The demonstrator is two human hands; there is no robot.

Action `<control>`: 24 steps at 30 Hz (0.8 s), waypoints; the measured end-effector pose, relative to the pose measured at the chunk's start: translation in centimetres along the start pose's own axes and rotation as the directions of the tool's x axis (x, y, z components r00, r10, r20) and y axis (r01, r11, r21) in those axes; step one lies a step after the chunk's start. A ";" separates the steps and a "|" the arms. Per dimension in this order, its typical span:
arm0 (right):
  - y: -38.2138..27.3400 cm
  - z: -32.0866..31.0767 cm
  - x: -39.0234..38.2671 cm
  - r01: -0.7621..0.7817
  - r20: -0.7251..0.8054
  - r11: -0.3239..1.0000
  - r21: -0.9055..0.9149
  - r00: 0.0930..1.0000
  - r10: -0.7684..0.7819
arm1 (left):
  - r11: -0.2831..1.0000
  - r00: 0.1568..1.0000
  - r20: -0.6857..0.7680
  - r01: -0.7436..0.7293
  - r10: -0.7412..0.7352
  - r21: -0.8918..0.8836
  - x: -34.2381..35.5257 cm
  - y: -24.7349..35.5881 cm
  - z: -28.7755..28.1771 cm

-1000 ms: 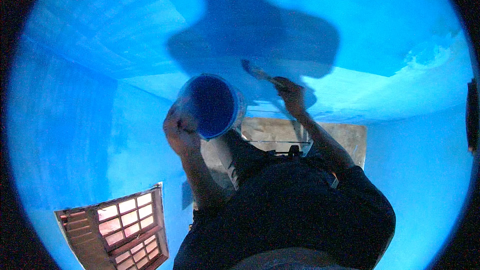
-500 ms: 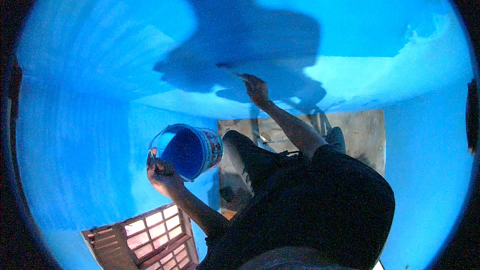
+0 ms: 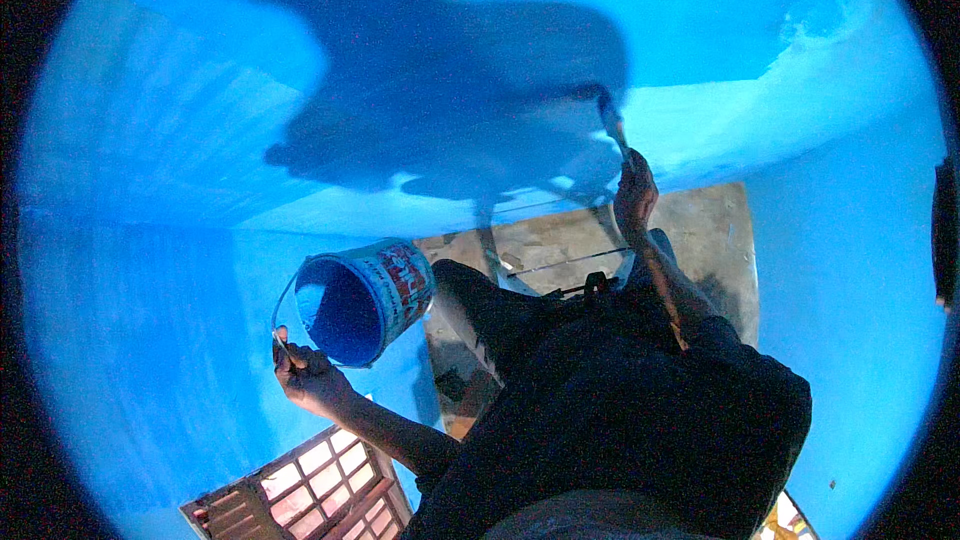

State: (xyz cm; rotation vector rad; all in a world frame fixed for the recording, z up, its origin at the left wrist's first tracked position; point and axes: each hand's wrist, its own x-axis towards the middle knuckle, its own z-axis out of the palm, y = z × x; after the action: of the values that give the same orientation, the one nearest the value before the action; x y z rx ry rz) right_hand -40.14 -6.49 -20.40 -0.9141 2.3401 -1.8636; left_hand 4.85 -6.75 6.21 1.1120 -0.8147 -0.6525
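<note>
My left hand [image 3: 308, 376] is closed round the wire handle [image 3: 281, 302] of a bucket [image 3: 400, 285]. Dark blue paint [image 3: 345, 315] coats the bucket's inside, and its mouth faces my left hand. At the right, my right hand [image 3: 636, 192] grips a paintbrush [image 3: 612, 123] by its handle. The brush's dark bristles touch the blue wall [image 3: 500, 110], at the right end of a darker streak. My own shadow covers much of that stretch of wall. Below the brush, the wall shows a paler, lighter blue band.
A brown window frame with panes [image 3: 320, 480] stands at the lower left. The grey, stained floor [image 3: 720, 240] lies far below me. Thin legs of a ladder-like frame [image 3: 570, 266] show near my knees. Blue side walls [image 3: 850, 290] close in on both sides.
My right hand has swept the brush to the right along the wall, leaving a dark streak. The bucket in my left hand has shifted slightly left, and the whole view has turned a little.
</note>
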 end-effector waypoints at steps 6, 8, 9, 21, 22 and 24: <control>-2.6 3.3 -1.0 -0.401 0.165 0.737 0.544 0.913 0.374 | 0.992 0.997 0.017 0.070 -0.069 -0.107 -0.1 0.4 0.8; -4.4 7.4 -3.3 -0.274 0.126 0.836 0.475 0.962 0.244 | 0.995 0.997 0.045 0.073 -0.070 -0.073 -0.4 0.6 0.6; -5.3 9.8 -4.2 -0.334 0.138 0.780 0.529 0.941 0.309 | 0.999 0.999 -0.007 0.033 -0.033 0.006 -0.5 0.6 0.6; -9.5 21.9 -14.6 -0.007 0.423 0.936 0.352 0.893 -0.153 | 0.960 0.990 0.050 -0.140 0.131 0.241 0.7 -0.5 -0.9; -9.7 21.1 -13.7 0.003 0.493 0.921 0.389 0.844 -0.211 | 0.958 0.991 0.038 -0.134 0.129 0.252 0.4 0.0 -0.5; -8.9 18.7 -10.9 0.019 0.597 0.888 0.459 0.734 -0.324 | 0.969 0.994 -0.060 -0.077 0.093 0.234 0.4 0.2 0.3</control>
State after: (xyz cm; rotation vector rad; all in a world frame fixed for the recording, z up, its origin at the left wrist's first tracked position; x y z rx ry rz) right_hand -20.56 -19.25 -21.52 -1.4603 1.3919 -1.6099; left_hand 4.81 -7.16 6.54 1.2957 -0.8888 -0.4512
